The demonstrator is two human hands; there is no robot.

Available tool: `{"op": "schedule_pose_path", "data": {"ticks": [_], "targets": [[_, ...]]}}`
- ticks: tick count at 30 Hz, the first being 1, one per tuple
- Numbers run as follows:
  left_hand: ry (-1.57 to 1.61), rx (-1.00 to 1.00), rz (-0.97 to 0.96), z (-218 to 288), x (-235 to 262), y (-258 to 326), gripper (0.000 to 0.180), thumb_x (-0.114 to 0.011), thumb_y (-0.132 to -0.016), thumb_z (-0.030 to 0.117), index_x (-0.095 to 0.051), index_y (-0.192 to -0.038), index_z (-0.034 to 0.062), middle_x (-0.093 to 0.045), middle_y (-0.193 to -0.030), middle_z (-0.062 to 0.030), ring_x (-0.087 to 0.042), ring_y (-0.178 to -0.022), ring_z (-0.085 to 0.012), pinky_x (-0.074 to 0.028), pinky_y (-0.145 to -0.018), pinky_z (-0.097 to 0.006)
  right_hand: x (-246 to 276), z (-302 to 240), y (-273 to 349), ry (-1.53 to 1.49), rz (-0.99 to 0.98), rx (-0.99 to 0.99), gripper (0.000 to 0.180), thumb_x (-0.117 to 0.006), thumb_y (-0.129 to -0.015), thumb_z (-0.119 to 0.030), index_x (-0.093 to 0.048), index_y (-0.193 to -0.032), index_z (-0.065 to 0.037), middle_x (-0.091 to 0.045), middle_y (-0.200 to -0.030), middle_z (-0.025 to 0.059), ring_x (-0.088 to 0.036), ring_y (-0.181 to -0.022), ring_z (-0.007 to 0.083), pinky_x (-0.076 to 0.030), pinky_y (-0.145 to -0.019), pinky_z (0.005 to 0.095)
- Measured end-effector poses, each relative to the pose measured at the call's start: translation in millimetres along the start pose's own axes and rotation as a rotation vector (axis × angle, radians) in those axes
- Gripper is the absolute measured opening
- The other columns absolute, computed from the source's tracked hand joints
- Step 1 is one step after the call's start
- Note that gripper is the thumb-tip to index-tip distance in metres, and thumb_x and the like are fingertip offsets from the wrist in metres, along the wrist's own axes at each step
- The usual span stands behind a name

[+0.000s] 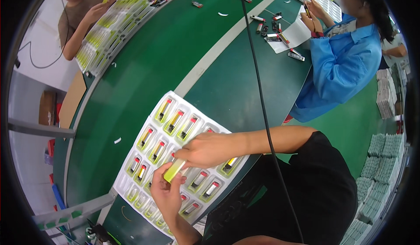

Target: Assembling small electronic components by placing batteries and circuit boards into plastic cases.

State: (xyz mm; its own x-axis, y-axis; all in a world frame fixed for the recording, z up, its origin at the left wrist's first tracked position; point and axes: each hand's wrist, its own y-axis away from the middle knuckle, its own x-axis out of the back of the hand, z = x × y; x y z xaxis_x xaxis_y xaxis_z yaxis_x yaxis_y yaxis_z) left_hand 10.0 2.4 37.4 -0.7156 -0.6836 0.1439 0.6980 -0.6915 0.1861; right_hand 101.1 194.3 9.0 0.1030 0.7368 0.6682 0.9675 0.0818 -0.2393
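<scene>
A white moulded tray (160,108) lies on the green belt in front of me, its pockets holding several small yellow-green lighters with red and black ends. My left hand (165,195) holds one yellow-green lighter (174,170) upright over the tray's middle. My right hand (205,149) reaches across from the right, its fingertips pinching the top of that same lighter. Pockets under both hands are hidden.
A black cable (261,100) hangs down across the view. A person in blue (345,61) handles lighters at the far right; another person (83,13) at the far left works over a stack of filled trays (109,30). Stacked trays (380,166) stand on the right floor.
</scene>
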Motion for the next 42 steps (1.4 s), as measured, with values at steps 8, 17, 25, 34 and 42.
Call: {"op": "schedule_pose_path", "data": {"ticks": [8, 17, 25, 34, 42], "targets": [[-0.027, -0.045, -0.018, 13, -20, -16, 0.028, -0.059, -0.094, 0.001, -0.059, -0.12, -0.0076, -0.068, -0.101, -0.0171, -0.068, -0.069, -0.0187, -0.057, -0.061, -0.025, 14, 7, 7, -0.079, 0.058, -0.035, 0.029, -0.06, -0.095, -0.026, -0.06, -0.093, 0.002, -0.064, -0.076, 0.0178, -0.065, -0.066, 0.0389, -0.051, -0.058, 0.0461], [-0.116, -0.134, -0.014, 29, -32, -40, 0.026, -0.057, -0.095, 0.006, -0.06, -0.119, -0.0039, -0.066, -0.102, -0.0157, -0.067, -0.069, -0.0191, -0.056, -0.063, -0.028, 13, 14, 9, -0.137, 0.309, -0.04, 0.019, -0.063, -0.091, -0.017, -0.062, -0.09, 0.002, -0.06, -0.077, 0.0158, -0.064, -0.07, 0.0366, -0.052, -0.062, 0.044], [-0.779, -0.499, -0.048, 48, -15, -86, 0.03, -0.063, -0.083, -0.003, -0.068, -0.112, 0.0028, -0.065, -0.093, -0.0113, -0.064, -0.089, -0.0221, -0.05, -0.077, -0.035, 32, 37, -14, 0.057, 0.378, 0.0, 0.033, -0.063, -0.091, -0.026, -0.061, -0.109, 0.001, -0.06, -0.095, 0.018, -0.065, -0.083, 0.0353, -0.055, -0.071, 0.0445], [-0.647, -0.034, 0.228, -5, 113, -192, 0.025, -0.062, -0.094, 0.015, -0.069, -0.111, -0.0019, -0.064, -0.079, -0.0062, -0.057, -0.07, -0.012, -0.046, -0.064, -0.028, 73, 153, -45, 0.37, 0.661, -0.033, 0.016, -0.066, -0.086, -0.02, -0.065, -0.094, -0.006, -0.06, -0.085, 0.01, -0.063, -0.079, 0.029, -0.054, -0.067, 0.0401], [-0.768, -0.079, 0.139, -61, 166, -227, 0.023, -0.064, -0.094, 0.016, -0.071, -0.11, 0.0005, -0.056, -0.089, -0.006, -0.052, -0.071, -0.0146, -0.045, -0.066, -0.03, 138, 293, -86, 0.877, 0.772, -0.295, 0.008, -0.062, -0.078, -0.009, -0.061, -0.083, -0.004, -0.058, -0.087, 0.0126, -0.061, -0.081, 0.03, -0.053, -0.07, 0.0415]]}}
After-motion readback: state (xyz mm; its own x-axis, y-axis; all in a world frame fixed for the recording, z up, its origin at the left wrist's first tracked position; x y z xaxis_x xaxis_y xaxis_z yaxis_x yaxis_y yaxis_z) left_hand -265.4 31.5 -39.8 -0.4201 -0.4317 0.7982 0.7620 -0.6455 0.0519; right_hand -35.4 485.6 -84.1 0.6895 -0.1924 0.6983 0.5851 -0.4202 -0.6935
